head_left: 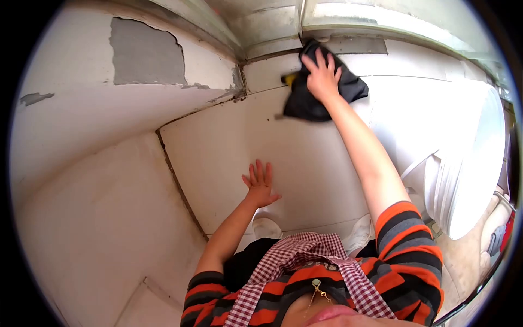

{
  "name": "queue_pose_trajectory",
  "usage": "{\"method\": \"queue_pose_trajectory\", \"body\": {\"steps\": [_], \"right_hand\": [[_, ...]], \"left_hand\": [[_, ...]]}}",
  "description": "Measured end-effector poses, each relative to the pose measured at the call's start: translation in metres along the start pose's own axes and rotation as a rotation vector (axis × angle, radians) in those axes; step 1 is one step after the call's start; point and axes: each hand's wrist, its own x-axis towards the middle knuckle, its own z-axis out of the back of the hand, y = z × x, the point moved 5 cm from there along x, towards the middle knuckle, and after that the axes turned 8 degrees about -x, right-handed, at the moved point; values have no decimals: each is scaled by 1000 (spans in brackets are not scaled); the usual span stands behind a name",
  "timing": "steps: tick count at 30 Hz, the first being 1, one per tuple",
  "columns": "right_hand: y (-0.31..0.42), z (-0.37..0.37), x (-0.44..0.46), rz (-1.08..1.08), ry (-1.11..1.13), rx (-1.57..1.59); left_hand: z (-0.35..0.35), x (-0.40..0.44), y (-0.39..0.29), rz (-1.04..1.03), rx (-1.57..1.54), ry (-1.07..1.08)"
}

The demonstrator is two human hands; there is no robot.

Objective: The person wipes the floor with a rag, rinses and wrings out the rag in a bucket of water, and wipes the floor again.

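My right hand (pixel 323 79) lies on a bunched black cloth (pixel 308 103), fingers spread over its top and pressing it against the white tiled surface (pixel 218 147). A small yellow-and-black piece (pixel 289 79) pokes out at the cloth's left edge; the rest of it is hidden. Below and to the left, my left hand (pixel 260 185) is spread with its fingers apart, holding nothing. It is over the tiled surface; whether the palm touches it I cannot tell.
At the right stands a large white bucket (pixel 463 163). A dark seam runs along the left wall, which has a grey bare patch (pixel 147 54). Window framing (pixel 381 24) borders the far side. Two white shoes (pixel 267 228) show near my body.
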Motion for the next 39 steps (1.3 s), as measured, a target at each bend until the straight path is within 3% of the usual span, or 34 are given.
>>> {"method": "queue_pose_trajectory", "body": {"steps": [2, 6, 10, 12, 14, 16, 20, 22, 24, 26, 28, 30, 32, 34, 36, 38, 39], "right_hand": [[-14, 1, -11, 56, -2, -8], [1, 7, 30, -284, -81, 36], [-17, 1, 7, 60, -121, 49], [-60, 9, -4, -99, -148, 26], [-109, 10, 8, -536, -315, 7], [-120, 20, 45, -656, -232, 10], [-88, 7, 47, -363, -238, -76], [-61, 11, 6, -57, -154, -20], [-78, 10, -6, -36, -161, 3], [-98, 13, 12, -315, -269, 14], [-79, 16, 29, -391, -324, -49], [-37, -4, 24, -178, -343, -141], [11, -10, -16, 161, -321, -19], [28, 0, -46, 438, -85, 100], [-5, -29, -22, 490, -167, 257], [12, -1, -12, 176, -309, 88], [29, -7, -18, 165, -276, 25]], "left_hand": [[3, 1, -2, -9, -13, 3], [-3, 0, 1, -15, -12, -25], [-1, 4, -1, 12, 5, -3], [1, 2, -2, -9, 15, -8], [-1, 3, -2, -16, 24, -21], [-7, 4, 1, -17, 35, -32], [-2, 2, -2, -8, 18, -12], [3, 1, -6, 8, 6, 30], [2, 2, -5, -8, 4, 5], [1, 0, -4, 23, 15, 1], [7, -1, -13, 73, 32, 25], [7, -1, -12, 74, 29, 27], [10, -1, -16, 73, 5, 34], [14, -4, -14, 89, -8, 55], [10, 2, -8, 68, 4, 41], [-7, -3, -9, 75, 2, 44], [-6, -2, -10, 73, 9, 39]]}}
